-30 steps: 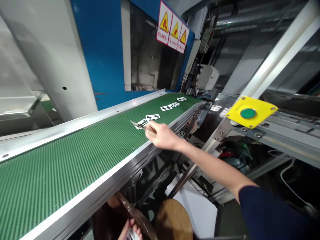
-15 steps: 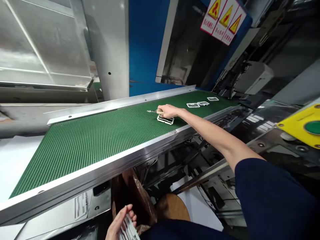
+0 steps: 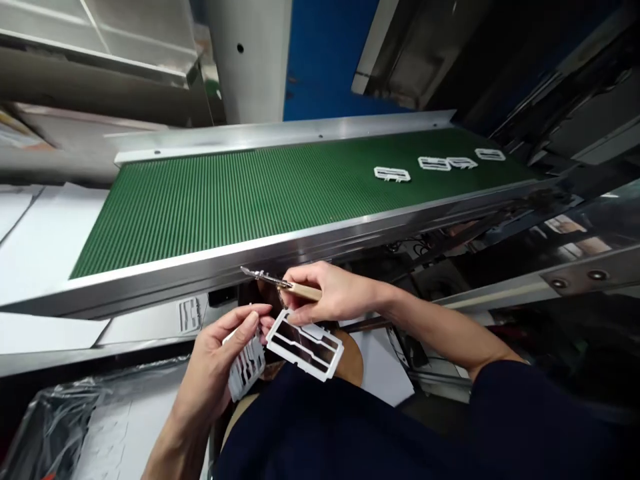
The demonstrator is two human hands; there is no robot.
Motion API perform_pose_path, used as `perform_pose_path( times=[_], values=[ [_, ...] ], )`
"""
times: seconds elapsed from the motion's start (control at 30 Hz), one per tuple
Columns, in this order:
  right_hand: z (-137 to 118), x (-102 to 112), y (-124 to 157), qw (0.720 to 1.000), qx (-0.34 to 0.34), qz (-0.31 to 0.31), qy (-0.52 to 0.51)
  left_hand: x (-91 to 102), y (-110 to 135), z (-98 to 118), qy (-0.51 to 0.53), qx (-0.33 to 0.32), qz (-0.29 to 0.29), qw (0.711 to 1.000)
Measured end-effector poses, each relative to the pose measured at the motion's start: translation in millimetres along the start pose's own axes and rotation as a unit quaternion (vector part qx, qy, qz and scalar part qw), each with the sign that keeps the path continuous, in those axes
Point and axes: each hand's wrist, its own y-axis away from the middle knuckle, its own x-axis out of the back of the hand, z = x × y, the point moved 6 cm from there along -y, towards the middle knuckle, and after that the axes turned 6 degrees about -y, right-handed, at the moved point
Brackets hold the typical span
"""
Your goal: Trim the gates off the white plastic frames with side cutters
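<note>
**Right hand**: curled, thumb and fingers pinching a knife by its wooden handle, steel tip pointing left toward the belt's near edge.

**Left hand**: fingers closed around a white slotted piece, thumb across its face.

**Between the hands:** one white frame with dark windows, lying just below the right fingers. Its left end seemed to meet the left fingers, but I could not be sure from this view which hand bore it.

**Handling note:** the pinch needed to stay short and firm, with the tip angled clear of my left fingers and each piece backed steadily.

**Outward:** a dark sleeve at the bottom of my view; a steel rail beyond my hands; a green belt past it, with four white pieces lying toward its far end; a blue panel behind. Below lay a plastic bag and a wooden seat.
</note>
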Motion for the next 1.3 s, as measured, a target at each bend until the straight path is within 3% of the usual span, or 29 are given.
perform_pose_path(
  times=[0.17, 0.33, 0.67, 0.97, 1.3],
  values=[
    [56, -13, 2, 0.997, -0.076, 0.007, -0.033, 10.9, -2, -27, -0.131, 0.051, -0.064, 0.988],
    [85, -18, 2, 0.992, -0.103, 0.002, -0.065, 7.5, -7, -47, -0.195, 0.077, -0.115, 0.971],
    [117, -32, 3, 0.988, -0.114, -0.01, -0.099, 13.6, -14, -65, -0.27, 0.038, -0.12, 0.955],
    [137, -39, 5, 0.981, -0.127, -0.014, -0.143, 18.6, -12, -81, -0.256, 0.077, -0.123, 0.956],
    [137, -45, 11, 0.958, -0.115, -0.045, -0.259, 15.2, -7, -75, -0.22, 0.048, -0.113, 0.968]
  ],
)
